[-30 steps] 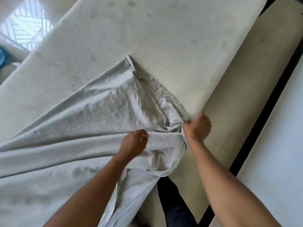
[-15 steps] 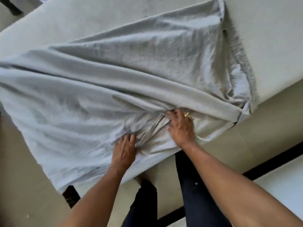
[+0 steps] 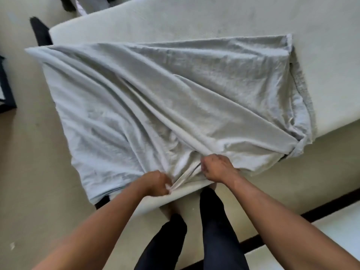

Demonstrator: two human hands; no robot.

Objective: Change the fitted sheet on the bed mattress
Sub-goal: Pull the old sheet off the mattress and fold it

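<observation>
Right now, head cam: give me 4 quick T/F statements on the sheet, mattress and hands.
1. Both hands, left hand and right hand, grip the pale grey crumpled fitted sheet. True.
2. The sheet covers the whole cream foam mattress. False: the far and right-hand mattress surface is bare.
3. The hands hold fabric at the mattress's near edge. True.
4. The sheet lies smooth and flat. False: long folds run toward the hands.

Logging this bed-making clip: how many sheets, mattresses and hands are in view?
Grey fitted sheet: 1
Mattress: 1
Hands: 2, left hand and right hand, both gripping the sheet's near edge
Total: 4
</observation>
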